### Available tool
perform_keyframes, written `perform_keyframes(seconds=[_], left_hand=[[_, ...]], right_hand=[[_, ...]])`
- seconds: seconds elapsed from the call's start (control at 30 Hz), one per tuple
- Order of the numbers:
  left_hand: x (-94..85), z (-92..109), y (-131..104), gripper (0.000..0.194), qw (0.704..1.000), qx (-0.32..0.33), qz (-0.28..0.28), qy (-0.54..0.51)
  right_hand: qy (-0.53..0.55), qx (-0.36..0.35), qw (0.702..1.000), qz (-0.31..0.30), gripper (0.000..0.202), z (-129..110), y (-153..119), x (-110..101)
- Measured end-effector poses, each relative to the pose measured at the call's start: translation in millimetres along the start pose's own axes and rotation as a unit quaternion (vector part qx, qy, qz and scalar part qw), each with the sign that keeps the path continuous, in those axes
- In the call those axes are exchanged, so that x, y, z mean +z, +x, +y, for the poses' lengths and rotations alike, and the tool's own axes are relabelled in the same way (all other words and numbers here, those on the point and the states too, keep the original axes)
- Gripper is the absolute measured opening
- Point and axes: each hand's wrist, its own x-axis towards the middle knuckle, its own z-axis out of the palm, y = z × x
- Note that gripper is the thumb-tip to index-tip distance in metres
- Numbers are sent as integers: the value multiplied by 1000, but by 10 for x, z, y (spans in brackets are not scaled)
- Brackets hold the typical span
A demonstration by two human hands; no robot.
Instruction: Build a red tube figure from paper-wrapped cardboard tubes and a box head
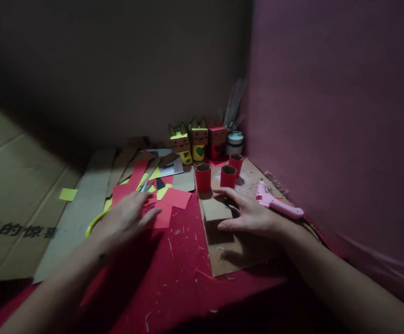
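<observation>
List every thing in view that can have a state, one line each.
Left hand: open, fingers parted, near the red paper
Right hand: thumb and fingers around the small cardboard box, grip unclear
Small cardboard box: above the cardboard sheet, lifted or resting unclear
Cardboard sheet: flat
Scissors: partly hidden, open or shut unclear
Red paper: loose pieces
Red tubes: upright, open-topped
Glue gun: lying down
Figures: upright

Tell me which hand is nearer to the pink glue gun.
Right. The right hand is just left of the pink glue gun, at the small cardboard box; the left hand is much farther left, by the red and yellow paper pieces.
</observation>
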Motion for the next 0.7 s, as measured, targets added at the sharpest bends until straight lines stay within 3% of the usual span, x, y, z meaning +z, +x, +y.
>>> perform_keyframes(seconds=[0.07,0.17,0.23,0.3,0.4,0.47,0.57,0.7], left_hand=[[173,231,-39,43,996,37,-61,44],[440,437,-73,67,986,77,-151,9],[615,459,-66,84,979,82,-184,-20],[788,419,-48,94,977,77,-196,-44],[1015,342,-35,92,974,57,-200,-93],[1118,316,-47,83,973,41,-187,-126],[1184,315,-82,69,980,29,-156,-124],[1195,334,-116,65,984,13,-140,-109]], right_hand=[[-29,-21,998,57,65,-56,-86,-68],[-146,-20,977,152,44,-45,-290,-233],[-276,4,936,219,43,59,-449,-340],[-403,28,885,232,48,211,-585,-411],[-498,101,839,194,59,410,-684,-437],[-517,127,828,178,65,487,-678,-425],[-519,115,826,187,65,545,-638,-416],[-482,67,838,248,43,502,-677,-443]])
